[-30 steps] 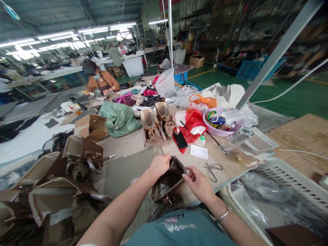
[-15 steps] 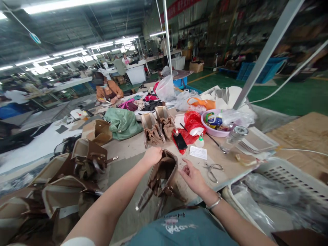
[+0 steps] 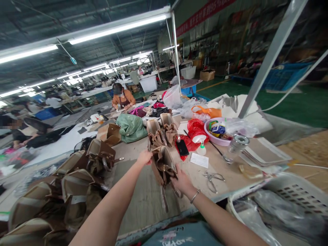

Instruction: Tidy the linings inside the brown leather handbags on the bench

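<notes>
A brown handbag with its top gaping sits on the table between my hands, its lining and a metal fitting showing. My left hand is closed on the bag's upper left edge. At the right side, my right hand grips the bag's wall, fingers curled over the rim into the opening. Just behind it stand two similar brown bags, close together. Several more brown bags are grouped at the left. To the right lie metal thread snips or pliers and a white paper slip.
A black phone rests on red plastic beside a green-tipped bottle. Farther right are a glass jar, a purple basin and a metal post. A white crate flanks the table edge. Co-workers sit beyond.
My right hand has come from beside the bag onto its right wall. The bag has moved forward and is turned, with my left hand still on it. The head view has shifted.
</notes>
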